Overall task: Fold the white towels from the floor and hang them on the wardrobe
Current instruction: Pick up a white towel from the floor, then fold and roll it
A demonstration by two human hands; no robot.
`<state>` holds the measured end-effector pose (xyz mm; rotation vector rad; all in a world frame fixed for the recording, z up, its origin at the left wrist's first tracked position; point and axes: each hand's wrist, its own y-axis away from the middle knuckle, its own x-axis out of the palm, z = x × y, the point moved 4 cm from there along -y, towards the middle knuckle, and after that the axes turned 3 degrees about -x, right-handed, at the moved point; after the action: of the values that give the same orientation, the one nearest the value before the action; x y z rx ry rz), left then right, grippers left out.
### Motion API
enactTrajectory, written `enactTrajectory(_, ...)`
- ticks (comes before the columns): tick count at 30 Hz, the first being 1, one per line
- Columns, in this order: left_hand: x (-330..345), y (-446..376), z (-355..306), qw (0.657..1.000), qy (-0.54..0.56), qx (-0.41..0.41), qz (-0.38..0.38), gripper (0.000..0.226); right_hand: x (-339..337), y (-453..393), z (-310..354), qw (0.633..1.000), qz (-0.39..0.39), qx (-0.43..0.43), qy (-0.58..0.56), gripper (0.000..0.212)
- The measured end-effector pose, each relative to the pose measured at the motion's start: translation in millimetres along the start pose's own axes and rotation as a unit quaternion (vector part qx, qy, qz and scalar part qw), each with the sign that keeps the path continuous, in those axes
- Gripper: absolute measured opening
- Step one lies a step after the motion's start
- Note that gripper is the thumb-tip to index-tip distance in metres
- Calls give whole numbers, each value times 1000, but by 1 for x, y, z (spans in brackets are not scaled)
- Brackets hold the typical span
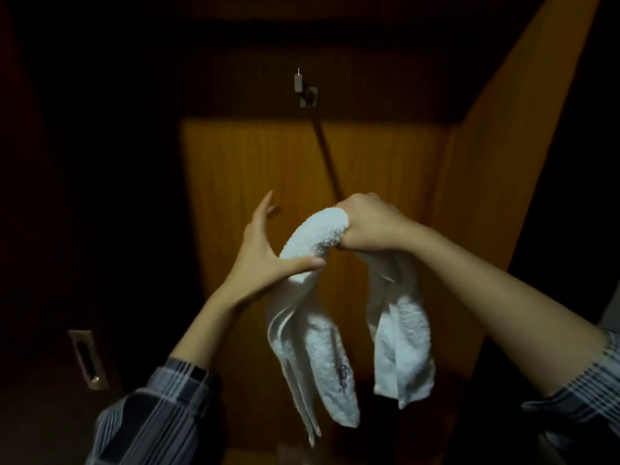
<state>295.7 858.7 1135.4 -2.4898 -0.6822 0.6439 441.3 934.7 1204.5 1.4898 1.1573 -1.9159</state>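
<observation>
right hand grips white towel top; left hand pinches fold beside.

Both hands are raised inside the wardrobe opening; the lit back panel lies behind them, with free room above the hands up to the metal hook; a thin dark rod runs down from the hook to just behind the right hand; the orange side wall closes the right; the white towel hangs below the hands.
</observation>
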Motion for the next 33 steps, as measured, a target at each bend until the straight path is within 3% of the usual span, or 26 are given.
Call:
enactTrajectory(1,4,-15,-4,997,7,-19,77,126,-8,-5,4,1000,-8,-7,12,10)
enactTrajectory(3,8,-42,-9,982,15,-10,187,136,-22,-16,10,999,-29,-19,32,10)
enactTrajectory(6,11,-69,-16,951,36,29,304,112,-43,-32,9,996,-60,-24,69,12)
enactTrajectory(9,1,-104,-24,973,22,35,229,95,-64,-52,-2,990,-95,-17,101,10)
enactTrajectory(11,-13,-132,-38,979,-96,111,138,87,-76,-65,-11,980,-95,-18,172,15)
enactTrajectory(13,-29,-155,-54,954,-212,192,96,84,-86,-76,-19,961,-93,-48,257,29)
enactTrajectory(15,-41,-172,-69,917,-287,258,95,81,-100,-87,-25,938,-141,-110,298,40)
enactTrajectory(19,-65,-213,-98,838,-401,370,8,84,-133,-116,-27,881,-239,-228,338,47)
enactTrajectory(22,-79,-252,-111,802,-438,406,-24,86,-156,-146,-32,846,-284,-251,374,51)
enactTrajectory(25,-87,-297,-115,801,-445,394,-66,73,-168,-188,-47,861,-291,-205,363,53)
enactTrajectory(29,-83,-351,-99,810,-484,320,-80,59,-168,-249,-66,898,-261,-63,347,49)
enactTrajectory(33,-69,-420,-65,880,-451,148,13,44,-154,-298,-98,935,-191,20,297,64)
